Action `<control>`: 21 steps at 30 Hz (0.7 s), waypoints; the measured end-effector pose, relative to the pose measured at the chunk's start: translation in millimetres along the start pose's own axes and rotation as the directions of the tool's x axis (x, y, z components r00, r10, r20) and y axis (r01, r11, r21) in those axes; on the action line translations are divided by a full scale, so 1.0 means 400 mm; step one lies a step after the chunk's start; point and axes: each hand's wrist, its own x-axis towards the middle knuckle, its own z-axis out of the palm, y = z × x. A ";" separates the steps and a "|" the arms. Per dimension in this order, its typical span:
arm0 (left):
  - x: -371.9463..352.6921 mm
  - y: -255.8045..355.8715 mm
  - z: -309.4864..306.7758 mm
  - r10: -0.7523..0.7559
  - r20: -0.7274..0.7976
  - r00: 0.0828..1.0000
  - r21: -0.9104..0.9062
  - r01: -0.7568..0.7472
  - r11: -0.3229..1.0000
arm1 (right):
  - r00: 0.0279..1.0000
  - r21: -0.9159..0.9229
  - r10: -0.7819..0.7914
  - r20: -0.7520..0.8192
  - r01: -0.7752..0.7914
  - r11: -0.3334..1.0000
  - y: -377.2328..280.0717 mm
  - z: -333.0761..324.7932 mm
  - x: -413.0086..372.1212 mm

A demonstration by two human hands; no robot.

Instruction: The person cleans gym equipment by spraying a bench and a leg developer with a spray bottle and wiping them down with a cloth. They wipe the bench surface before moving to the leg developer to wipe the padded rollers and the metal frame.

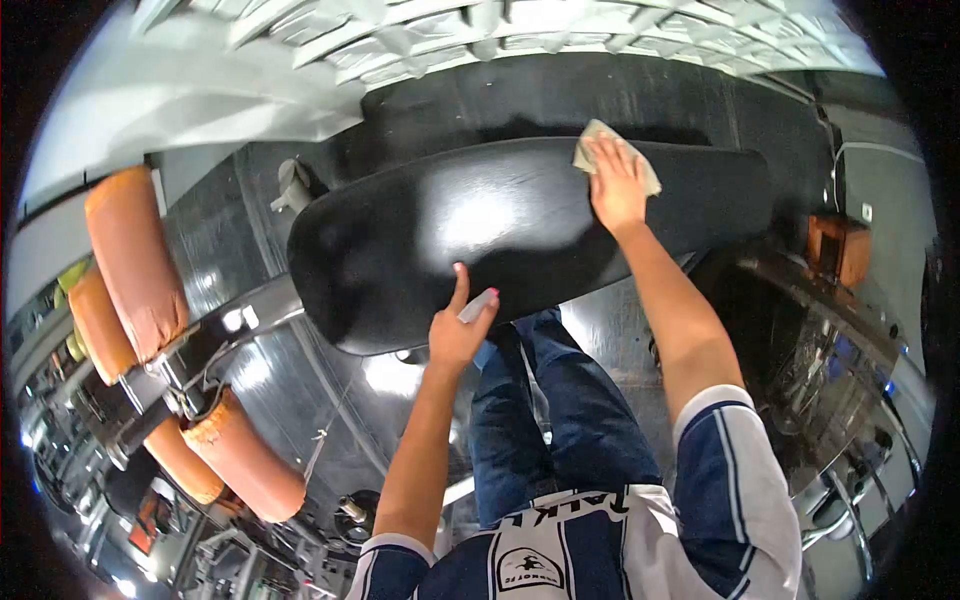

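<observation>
A long black padded bench (400,220) stretches across the view in front of me, its top glossy with reflected light. My right hand (618,190) lies over a pale yellowish cloth (648,176), holding it against the pad toward the right part of the far side. Near the bench's close edge, left of the middle, my left hand (463,325) grips a small whitish object (478,306) between thumb and fingers. Most of that object is hidden by the hand, so its kind does not show.
Several worn orange-brown foam rollers (138,265) sit on a metal frame (262,312) at the bench's left end. A dark floor lies beneath, with a pale patterned wall (480,28) beyond. On the right stand an orange-brown box (840,248) and a dark table-like surface (815,300).
</observation>
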 end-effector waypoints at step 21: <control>-0.318 -0.467 -0.246 -0.392 -0.523 0.757 -0.721 -0.147 0.677 | 0.729 0.261 -0.676 -0.106 0.677 0.689 -1.104 0.049 -0.052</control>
